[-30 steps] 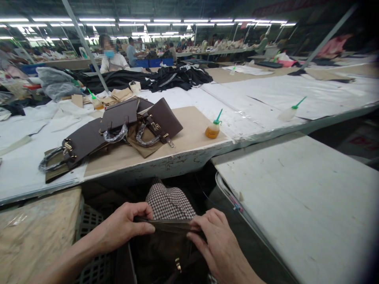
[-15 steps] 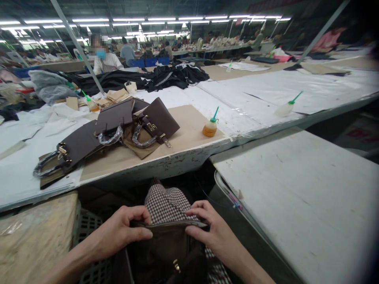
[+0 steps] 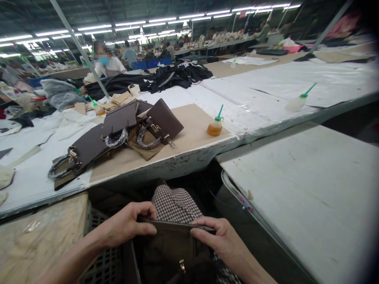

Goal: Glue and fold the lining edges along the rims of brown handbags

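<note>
Both hands (image 3: 133, 221) (image 3: 219, 235) pinch a dark bag's edge (image 3: 174, 225) (gold clasp (image 3: 182, 266) below).

We count two bare hands, one left hand (image 3: 134, 223) and one right hand (image 3: 218, 236), and one dark brown bag (image 3: 166, 250) held. Along the one long table (image 3: 189, 156), we make out three plastic-wrapped handles (image 3: 117, 144) and four green-tipped bottles (image 3: 214, 128). We also see two slanted poles (image 3: 79, 48).

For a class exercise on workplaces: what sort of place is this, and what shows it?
Probably a handbag factory: brown handbag parts with plastic-wrapped handles lie on a long worktable, a squeeze bottle of amber liquid stands near them, and people show farther back under rows of strip lights.
</note>
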